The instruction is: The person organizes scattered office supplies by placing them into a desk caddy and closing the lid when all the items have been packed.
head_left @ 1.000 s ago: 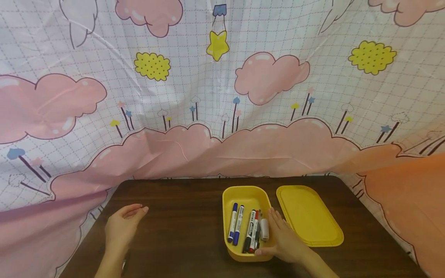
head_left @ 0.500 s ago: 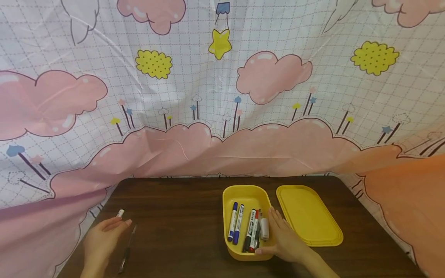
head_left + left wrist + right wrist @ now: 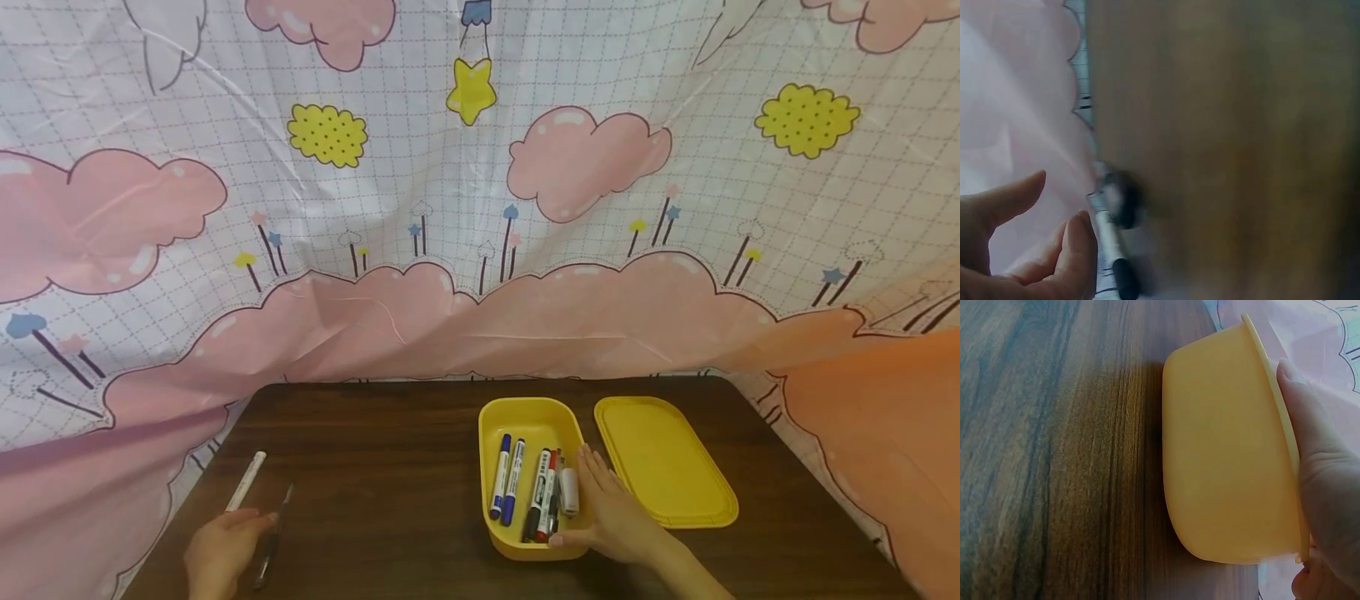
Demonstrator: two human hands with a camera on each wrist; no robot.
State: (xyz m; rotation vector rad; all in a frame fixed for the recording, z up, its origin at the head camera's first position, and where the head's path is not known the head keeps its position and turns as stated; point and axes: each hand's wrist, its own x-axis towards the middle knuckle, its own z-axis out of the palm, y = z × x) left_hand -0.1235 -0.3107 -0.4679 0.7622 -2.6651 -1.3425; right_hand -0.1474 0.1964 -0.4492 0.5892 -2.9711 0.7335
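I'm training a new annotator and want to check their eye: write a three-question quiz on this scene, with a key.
1. Which hand rests on the yellow box?
2. True or false: the yellow lid lies on the table, off the box.
3. In the head view, the lower ends of the two leftmost markers in the box are: A) red, B) blue, C) green.

Key: 1. The right hand. 2. True. 3. B.

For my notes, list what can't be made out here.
Head view: near end of the white marker, behind the left hand.
Head view: lettering on boxed markers, too small.
Left wrist view: markings on the dark-ended pen, blurred.
Right wrist view: inside of the yellow box, hidden by its wall.
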